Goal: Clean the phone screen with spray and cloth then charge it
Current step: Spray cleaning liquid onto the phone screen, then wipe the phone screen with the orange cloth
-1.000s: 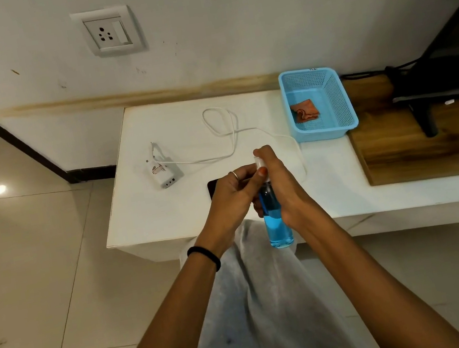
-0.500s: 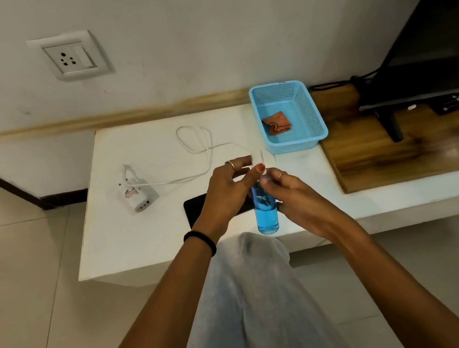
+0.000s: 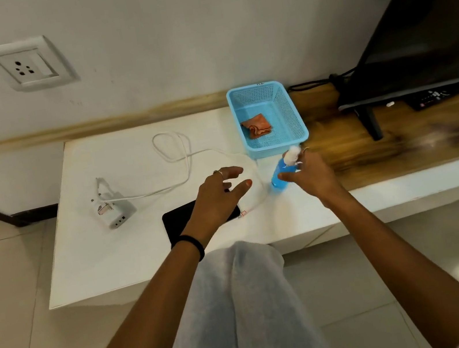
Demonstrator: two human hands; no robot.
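White counter (image 3: 133, 259) fills mid-frame. Right hand (image 3: 310, 174) curls round the blue spray bottle (image 3: 280, 176) just below the basket (image 3: 295, 120) holding the cloth (image 3: 256, 126); left hand (image 3: 217, 197) hovers, fingers spread, over the phone (image 3: 181, 220).

You're facing a white wall (image 3: 197, 27) with a socket plate (image 3: 25, 66) at upper left. Below it runs a low white table (image 3: 133, 262), joined on the right by a wooden shelf (image 3: 399, 142) carrying a dark television (image 3: 416, 30). Glossy pale floor tiles (image 3: 9, 301) catch spots of ceiling light.
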